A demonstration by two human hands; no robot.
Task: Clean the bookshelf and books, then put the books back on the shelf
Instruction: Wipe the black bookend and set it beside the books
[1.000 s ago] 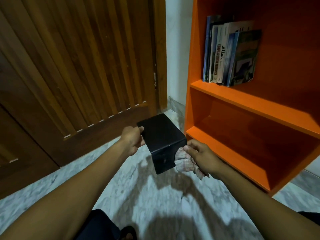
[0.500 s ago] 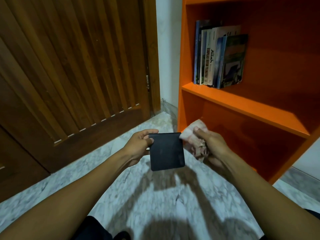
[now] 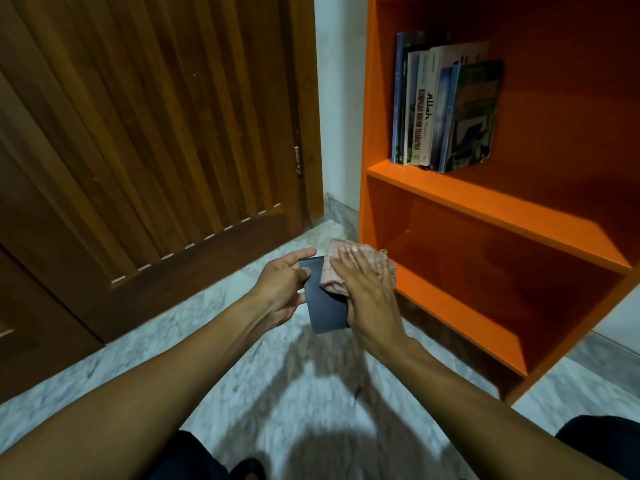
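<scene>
I'm in a home room: slatted wooden door (image 3: 149, 140), marble floor (image 3: 294, 386), orange bookshelf (image 3: 498, 216) holding a few books (image 3: 446, 109).

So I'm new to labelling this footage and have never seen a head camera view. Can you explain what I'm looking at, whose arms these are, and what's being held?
There is no machine here. The camera sits on a person's head and looks forward and down, so both arms are that person's own. The left hand grips a dark flat book by its edge. The right hand lies flat, pressing a checked cloth against the book's cover, as in wiping. Below is a marble floor. On the right stands an orange bookshelf with a row of books upright on its upper shelf. On the left is a wooden door.
</scene>
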